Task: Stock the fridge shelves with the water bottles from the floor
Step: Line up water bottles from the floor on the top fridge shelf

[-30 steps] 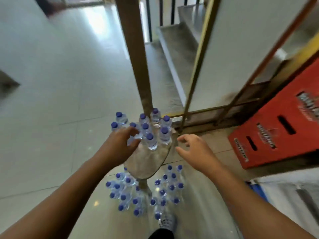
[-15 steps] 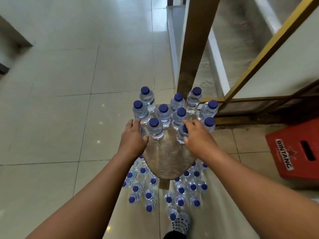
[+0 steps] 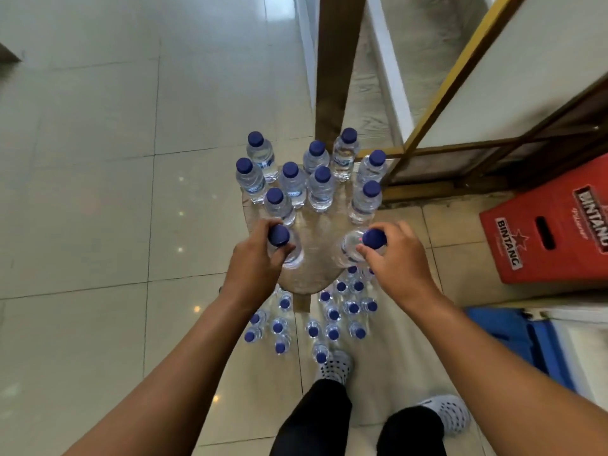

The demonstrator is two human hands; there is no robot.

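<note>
Red crate (image 3: 559, 261) beside blue box (image 3: 519, 343); wooden post (image 3: 335, 60).

"BINTANG" twice in white on red crate (image 3: 556, 232), bottle labels unreadable

Bright, even light is filling the scene, small glare spots are glinting on the glossy floor (image 3: 82, 199), and the edges are bending outward.

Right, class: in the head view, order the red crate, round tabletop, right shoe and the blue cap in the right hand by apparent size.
1. red crate and round tabletop: look alike; the crate runs off frame, bottles cover the tabletop, so unranked.
2. right shoe.
3. blue cap in the right hand.
</note>
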